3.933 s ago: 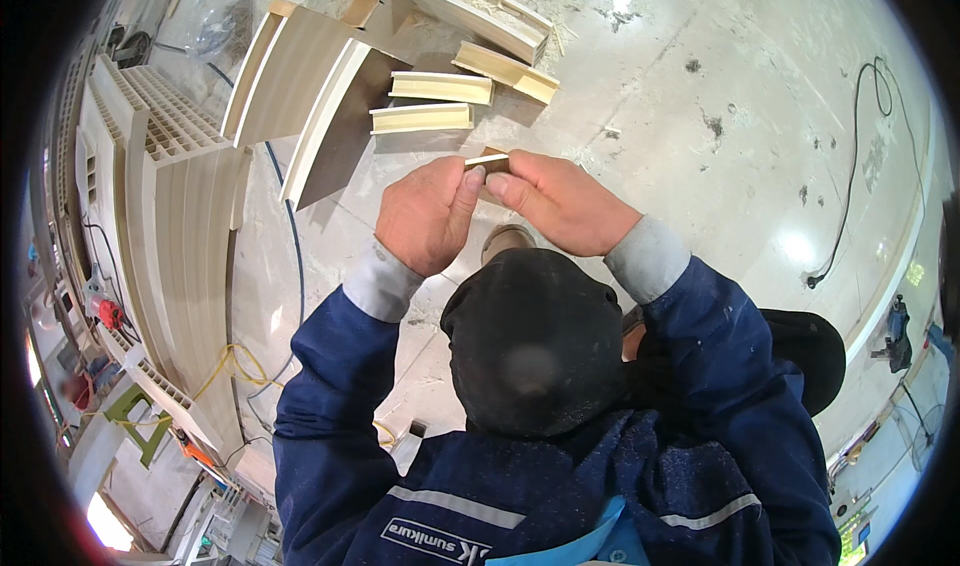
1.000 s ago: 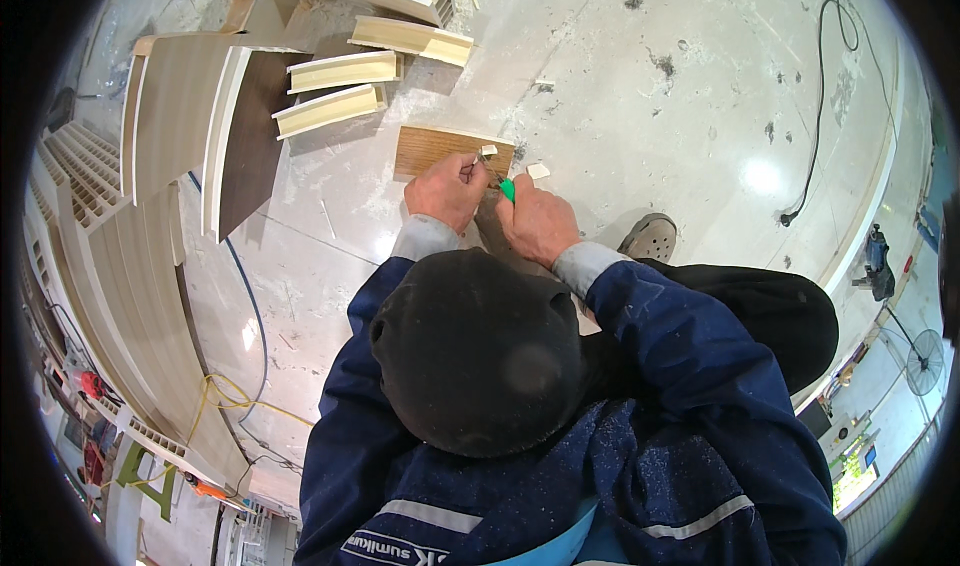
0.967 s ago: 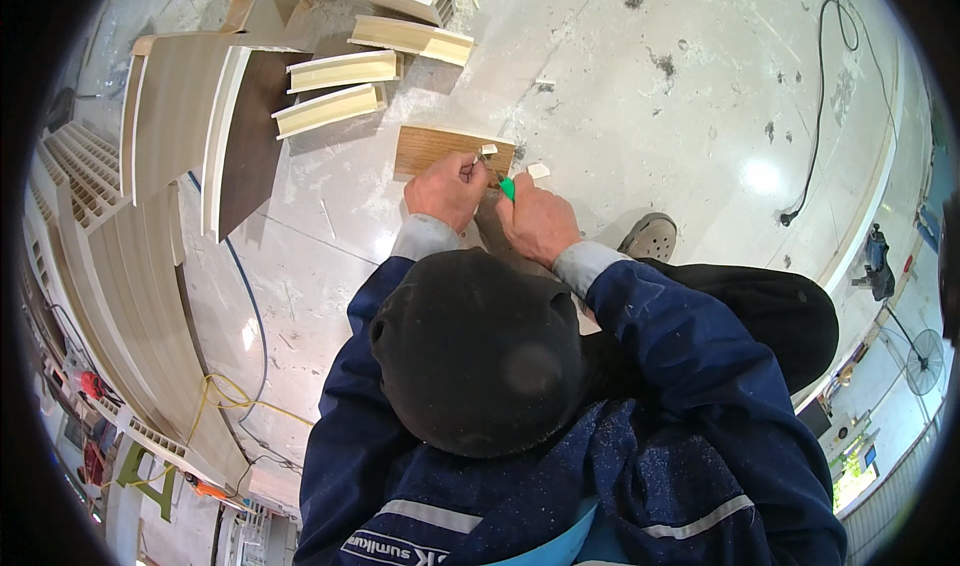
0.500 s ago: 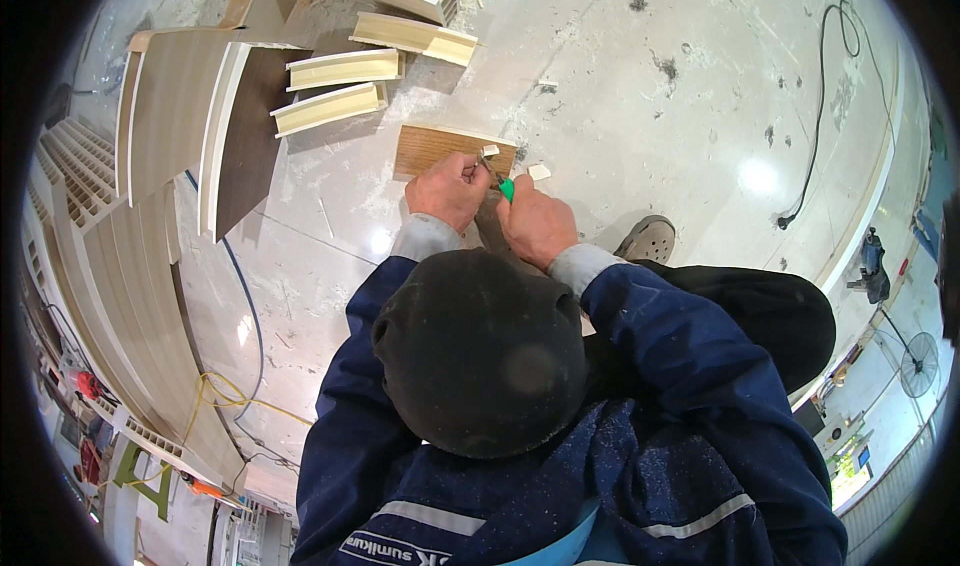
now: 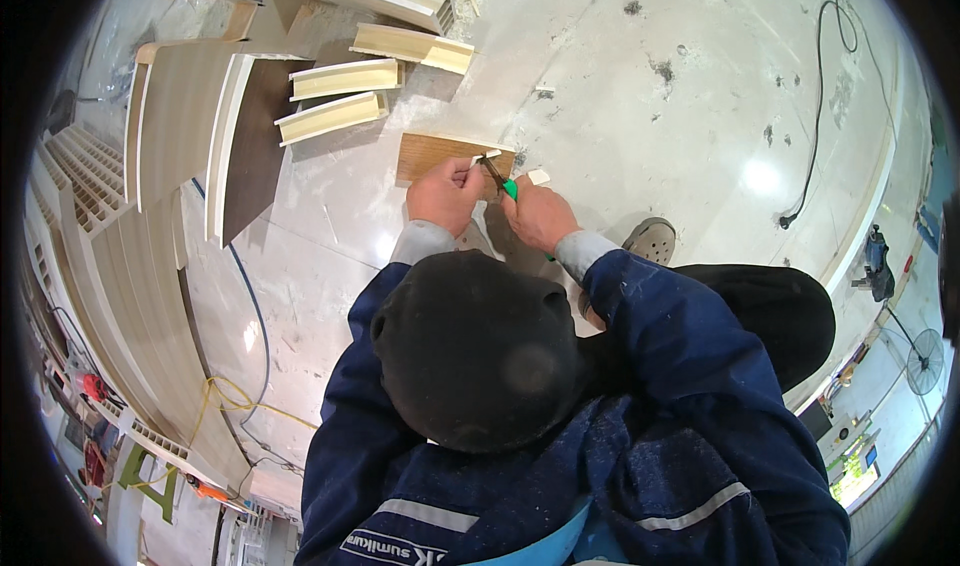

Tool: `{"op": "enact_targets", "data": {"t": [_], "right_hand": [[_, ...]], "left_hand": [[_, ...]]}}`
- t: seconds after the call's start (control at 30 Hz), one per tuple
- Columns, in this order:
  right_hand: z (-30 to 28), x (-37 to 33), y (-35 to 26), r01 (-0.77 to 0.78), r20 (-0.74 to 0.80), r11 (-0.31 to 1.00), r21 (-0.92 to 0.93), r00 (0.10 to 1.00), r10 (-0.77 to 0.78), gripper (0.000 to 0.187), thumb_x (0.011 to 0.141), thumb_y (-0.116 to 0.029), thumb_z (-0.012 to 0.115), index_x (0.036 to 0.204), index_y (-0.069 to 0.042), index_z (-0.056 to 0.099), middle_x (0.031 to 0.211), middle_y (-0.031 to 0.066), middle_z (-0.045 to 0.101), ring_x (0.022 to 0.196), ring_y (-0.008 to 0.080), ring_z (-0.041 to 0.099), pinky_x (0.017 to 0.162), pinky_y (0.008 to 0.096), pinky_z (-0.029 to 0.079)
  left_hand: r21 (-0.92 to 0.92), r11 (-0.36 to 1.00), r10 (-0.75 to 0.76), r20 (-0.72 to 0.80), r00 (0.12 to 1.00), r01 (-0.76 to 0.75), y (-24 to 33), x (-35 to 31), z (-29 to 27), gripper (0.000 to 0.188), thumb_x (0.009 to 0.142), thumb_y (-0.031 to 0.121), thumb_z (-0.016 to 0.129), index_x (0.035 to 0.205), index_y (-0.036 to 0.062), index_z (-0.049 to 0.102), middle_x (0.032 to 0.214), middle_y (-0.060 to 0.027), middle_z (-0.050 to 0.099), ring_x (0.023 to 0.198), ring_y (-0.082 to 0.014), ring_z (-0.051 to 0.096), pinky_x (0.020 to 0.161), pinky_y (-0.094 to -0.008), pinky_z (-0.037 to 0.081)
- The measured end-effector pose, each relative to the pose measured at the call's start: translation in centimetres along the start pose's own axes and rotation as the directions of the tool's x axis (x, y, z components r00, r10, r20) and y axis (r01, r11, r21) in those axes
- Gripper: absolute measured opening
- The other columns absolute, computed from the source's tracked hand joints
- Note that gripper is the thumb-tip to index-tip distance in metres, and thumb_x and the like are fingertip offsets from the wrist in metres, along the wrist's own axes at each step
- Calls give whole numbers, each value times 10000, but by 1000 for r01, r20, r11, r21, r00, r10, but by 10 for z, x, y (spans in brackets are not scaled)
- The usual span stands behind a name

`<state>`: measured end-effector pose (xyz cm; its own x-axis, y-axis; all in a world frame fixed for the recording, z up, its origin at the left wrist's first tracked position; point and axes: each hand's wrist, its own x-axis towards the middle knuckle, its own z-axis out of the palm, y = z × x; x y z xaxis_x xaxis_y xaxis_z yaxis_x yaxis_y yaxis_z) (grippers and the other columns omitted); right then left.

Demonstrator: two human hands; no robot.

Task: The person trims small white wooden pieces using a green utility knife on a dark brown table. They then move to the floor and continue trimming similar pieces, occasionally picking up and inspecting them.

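My right hand (image 5: pixel 543 218) is closed around a pair of green-handled pliers (image 5: pixel 510 188), whose dark jaws reach up and to the left. At those jaws is a small white strip (image 5: pixel 494 154), pinched at its left end by the closed fingers of my left hand (image 5: pixel 438 200). Both hands work over the near edge of a brown wood-grain board (image 5: pixel 425 156) lying on the floor. Just right of the board lies a loose white piece (image 5: pixel 539 177). Whether the jaws bite into the strip is too small to tell.
Cream channel pieces (image 5: pixel 345 80) lie beyond the board at the left, beside a dark panel (image 5: pixel 250 156) with a white edge. Ribbed panels (image 5: pixel 130 296) are stacked far left, near a blue hose (image 5: pixel 250 296). A black cable (image 5: pixel 818 116) trails across the floor at right.
The pliers have opened out to view, with their jaws now up at the white strip. My right hand has shifted slightly down and right; the left hand stays nearly in place.
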<state>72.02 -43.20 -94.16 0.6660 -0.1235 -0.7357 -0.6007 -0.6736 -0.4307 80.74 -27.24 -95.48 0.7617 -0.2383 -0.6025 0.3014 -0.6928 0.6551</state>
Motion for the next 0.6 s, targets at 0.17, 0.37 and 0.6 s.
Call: {"op": "enact_targets", "data": {"t": [0.17, 0.37, 0.6], "right_hand": [[-3, -4, 1, 15, -85, 968, 252, 996, 7, 388, 1012, -345, 567, 1056, 39, 597, 903, 300, 712, 930, 480, 696, 835, 569, 528], [-33, 10, -15, -2, -40, 612, 791, 998, 56, 351, 980, -371, 712, 1011, -26, 658, 788, 88, 677, 634, 176, 625, 555, 356, 494], [-57, 9, -44, -188, 197, 165, 968, 979, -44, 265, 1000, -266, 723, 1063, -14, 673, 805, 36, 630, 598, 95, 568, 486, 258, 458]], "left_hand": [[-628, 751, -121, 173, 977, 205, -8, 4, -21, 285, 1044, 267, 676, 1101, -8, 727, 944, -59, 751, 795, -107, 667, 678, -243, 531], [-673, 721, -81, 159, 984, 168, 3, -6, -38, 290, 1063, 245, 656, 1166, -21, 711, 1002, -78, 757, 826, -113, 673, 721, -256, 546], [-530, 846, 120, 90, 989, -55, 15, -21, -33, 320, 1030, 125, 687, 1297, -48, 655, 1076, -105, 758, 975, -151, 705, 875, -289, 573]]}}
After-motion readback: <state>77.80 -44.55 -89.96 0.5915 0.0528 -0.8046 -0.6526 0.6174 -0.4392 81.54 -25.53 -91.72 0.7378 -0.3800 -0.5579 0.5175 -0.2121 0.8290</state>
